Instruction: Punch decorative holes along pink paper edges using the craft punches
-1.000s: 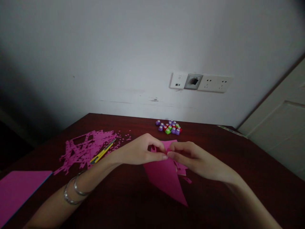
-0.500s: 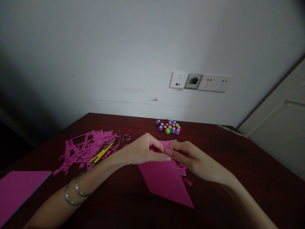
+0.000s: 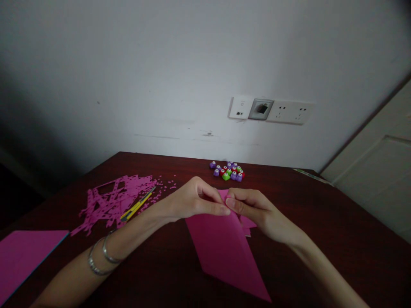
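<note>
A magenta paper sheet [image 3: 224,248] hangs over the dark red table [image 3: 321,222], its long pointed corner reaching toward me. My left hand [image 3: 189,201], with two silver bangles on the wrist, pinches its upper edge between thumb and fingers. My right hand [image 3: 253,209] pinches the same edge right beside it, fingertips almost touching. A few small pink offcuts [image 3: 248,230] lie under the right hand.
A heap of pink paper scraps [image 3: 112,201] lies at the left with a yellow utility knife [image 3: 138,205] across it. A stack of pink sheets [image 3: 25,256] sits at the near left. Several small coloured punches [image 3: 228,170] cluster at the back. Wall sockets [image 3: 269,110] are above.
The sheet has turned and slid toward me between my fingers, so its pointed corner now lies lower and further right. Both hands have stayed pinched at its top edge.
</note>
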`<control>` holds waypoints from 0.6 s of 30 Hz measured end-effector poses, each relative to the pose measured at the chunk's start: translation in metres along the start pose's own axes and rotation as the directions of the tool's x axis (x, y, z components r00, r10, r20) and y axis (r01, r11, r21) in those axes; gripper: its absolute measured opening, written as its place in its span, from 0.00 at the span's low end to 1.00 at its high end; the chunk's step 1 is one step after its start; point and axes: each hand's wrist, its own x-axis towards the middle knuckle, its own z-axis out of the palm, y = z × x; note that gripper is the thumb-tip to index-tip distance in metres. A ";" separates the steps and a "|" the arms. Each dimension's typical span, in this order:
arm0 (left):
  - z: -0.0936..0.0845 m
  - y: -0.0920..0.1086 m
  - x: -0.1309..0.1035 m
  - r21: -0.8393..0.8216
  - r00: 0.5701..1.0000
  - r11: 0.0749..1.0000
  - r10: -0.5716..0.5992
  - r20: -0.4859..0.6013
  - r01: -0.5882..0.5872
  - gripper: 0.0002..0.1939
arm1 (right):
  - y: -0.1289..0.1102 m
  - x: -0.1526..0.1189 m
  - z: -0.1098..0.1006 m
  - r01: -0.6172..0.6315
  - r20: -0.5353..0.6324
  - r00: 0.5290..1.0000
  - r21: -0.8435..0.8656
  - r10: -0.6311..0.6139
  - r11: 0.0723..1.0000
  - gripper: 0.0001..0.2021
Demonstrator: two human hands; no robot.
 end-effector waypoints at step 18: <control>-0.002 0.005 0.000 0.009 0.999 1.000 0.024 -0.030 -0.024 0.05 | 0.005 0.001 0.000 0.063 -0.057 0.996 -0.179 -0.075 0.982 0.15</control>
